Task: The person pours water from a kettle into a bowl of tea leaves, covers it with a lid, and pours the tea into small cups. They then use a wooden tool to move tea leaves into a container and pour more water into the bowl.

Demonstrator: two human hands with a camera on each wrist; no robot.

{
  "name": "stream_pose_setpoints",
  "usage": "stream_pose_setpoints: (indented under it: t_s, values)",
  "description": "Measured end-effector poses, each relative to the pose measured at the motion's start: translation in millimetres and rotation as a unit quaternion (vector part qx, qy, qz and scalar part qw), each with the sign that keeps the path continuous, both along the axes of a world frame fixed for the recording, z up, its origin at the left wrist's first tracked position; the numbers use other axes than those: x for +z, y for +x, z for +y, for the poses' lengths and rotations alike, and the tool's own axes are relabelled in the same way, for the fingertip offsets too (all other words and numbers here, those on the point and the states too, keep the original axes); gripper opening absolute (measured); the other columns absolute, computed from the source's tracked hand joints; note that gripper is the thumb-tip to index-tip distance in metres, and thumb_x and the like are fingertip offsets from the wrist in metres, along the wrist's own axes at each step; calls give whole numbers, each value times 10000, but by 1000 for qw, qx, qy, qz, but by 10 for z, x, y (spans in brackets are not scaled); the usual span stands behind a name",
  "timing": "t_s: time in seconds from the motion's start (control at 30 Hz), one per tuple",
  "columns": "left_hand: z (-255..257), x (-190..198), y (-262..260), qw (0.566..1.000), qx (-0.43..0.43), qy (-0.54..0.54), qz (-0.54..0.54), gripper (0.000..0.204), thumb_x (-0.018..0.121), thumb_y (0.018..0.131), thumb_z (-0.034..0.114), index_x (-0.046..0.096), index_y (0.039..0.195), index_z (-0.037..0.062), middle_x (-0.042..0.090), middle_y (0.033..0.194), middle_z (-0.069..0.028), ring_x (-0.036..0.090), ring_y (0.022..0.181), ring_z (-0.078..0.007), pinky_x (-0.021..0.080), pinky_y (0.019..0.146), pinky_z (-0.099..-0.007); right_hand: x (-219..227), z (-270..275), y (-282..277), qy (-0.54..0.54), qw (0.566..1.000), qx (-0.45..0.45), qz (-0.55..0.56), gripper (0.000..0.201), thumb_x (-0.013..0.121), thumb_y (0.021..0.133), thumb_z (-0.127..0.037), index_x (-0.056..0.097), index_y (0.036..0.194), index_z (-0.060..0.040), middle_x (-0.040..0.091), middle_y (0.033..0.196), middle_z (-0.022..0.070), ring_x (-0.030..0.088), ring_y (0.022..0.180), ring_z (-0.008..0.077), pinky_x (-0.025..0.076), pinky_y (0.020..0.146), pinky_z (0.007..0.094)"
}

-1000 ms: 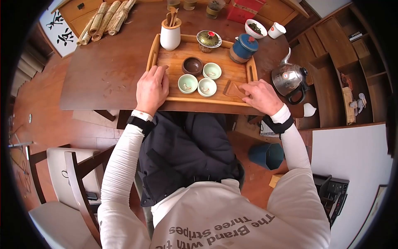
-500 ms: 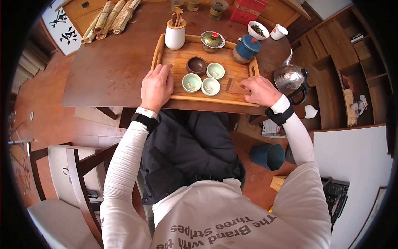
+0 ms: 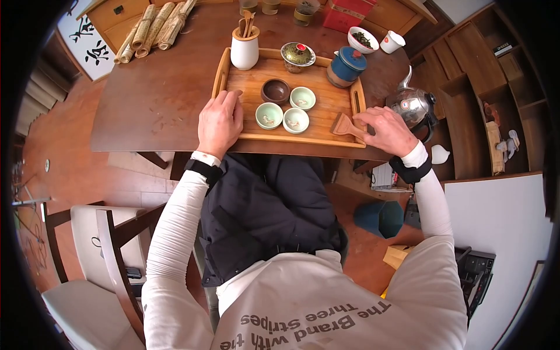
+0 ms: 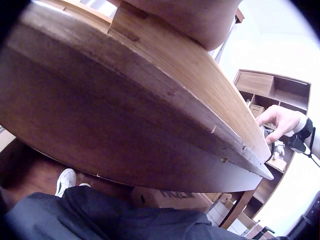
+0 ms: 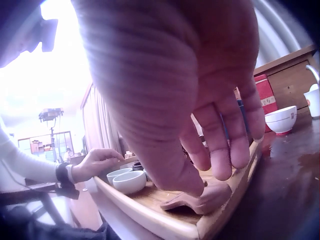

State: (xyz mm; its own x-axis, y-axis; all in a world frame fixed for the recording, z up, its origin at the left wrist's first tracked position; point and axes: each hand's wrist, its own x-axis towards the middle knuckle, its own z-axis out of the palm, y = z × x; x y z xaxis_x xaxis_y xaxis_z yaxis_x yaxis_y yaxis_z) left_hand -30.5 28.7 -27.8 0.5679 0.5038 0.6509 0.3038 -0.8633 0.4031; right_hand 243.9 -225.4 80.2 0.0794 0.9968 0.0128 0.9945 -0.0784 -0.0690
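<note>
At the left of the head view's centre, the left hand (image 3: 220, 122) rests at the left front corner of the wooden tray (image 3: 280, 139), its fingers loosely extended and gripping nothing, below the white holder (image 3: 244, 52) at the tray's upper left. To its right, the dark cup (image 3: 275, 91) and three pale green cups (image 3: 269, 116) sit grouped on the tray. At the tray's lower right, below the blue jar (image 3: 347, 67), lies the flat brown piece (image 3: 345, 126), its narrow end pinched between the thumb and fingers of the right hand (image 3: 389, 129), near the kettle (image 3: 411, 105).
</note>
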Motion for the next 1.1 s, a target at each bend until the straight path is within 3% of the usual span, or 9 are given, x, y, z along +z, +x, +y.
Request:
stream_pose_setpoints:
  t_s: [0.13,0.23,0.33,0.4,0.57,0.63,0.67,0.97,1.1]
  values:
    - [2,12,-2,1000,-4,1,-3,182,633,887,66,664,1067,59,633,851,-123,628,759,-343,524,700,-441,-28,-2,-23,12,1000,9,-15,325,725,805,-183,722,1104,-56,709,927,124,671,933,325,512,871,427]
    - [-5,35,-2,1000,-6,-3,-5,158,630,898,71,667,1051,55,636,849,-124,631,763,-345,526,703,-438,-1,-29,-79,24,998,-48,42,331,738,825,-221,717,1112,-59,711,942,121,664,942,329,504,888,431]
    - [-17,62,8,1000,-7,-16,-12,57,626,913,91,656,943,52,626,827,-121,616,746,-350,516,692,-445,-93,-73,-63,123,988,-57,68,297,743,858,-220,721,1095,-42,705,904,113,671,870,299,521,829,395]
    - [-59,82,-29,1000,-18,1,18,69,625,918,104,634,874,52,608,800,-117,596,722,-347,497,687,-442,-238,-116,-59,216,942,-148,212,214,724,904,-186,732,1034,-15,688,826,110,668,760,233,520,729,327]
    - [-230,157,-66,995,-59,41,68,224,626,926,137,573,724,57,553,727,-107,531,656,-330,431,681,-421,-800,-315,52,321,866,-244,296,219,684,971,-185,730,933,26,679,749,47,587,688,89,474,655,264]
    - [-285,151,-29,995,-82,32,53,229,626,924,137,580,716,54,540,707,-101,520,644,-314,407,691,-406,-1010,-350,116,366,801,-328,340,240,666,987,-196,729,915,24,616,703,-9,499,653,64,420,602,261]
    - [-304,159,-18,994,-80,38,58,217,627,918,135,581,721,55,543,707,-99,530,652,-310,408,691,-407,-1125,-313,148,428,784,-307,329,286,642,1003,-212,708,838,12,508,640,-35,421,610,56,339,555,254]
    - [-247,221,58,991,-96,37,90,230,617,916,138,566,709,52,541,695,-103,532,644,-317,410,676,-417,-1343,-305,191,469,710,-372,371,387,619,1009,-219,588,688,-6,465,620,-37,414,627,59,336,584,269]
    - [-62,431,349,992,-75,17,95,215,645,910,158,577,747,35,589,750,-126,567,681,-348,443,683,-452,-1309,-276,154,469,734,-357,337,402,617,1010,-223,570,671,-11,481,606,-26,420,616,65,352,584,270]
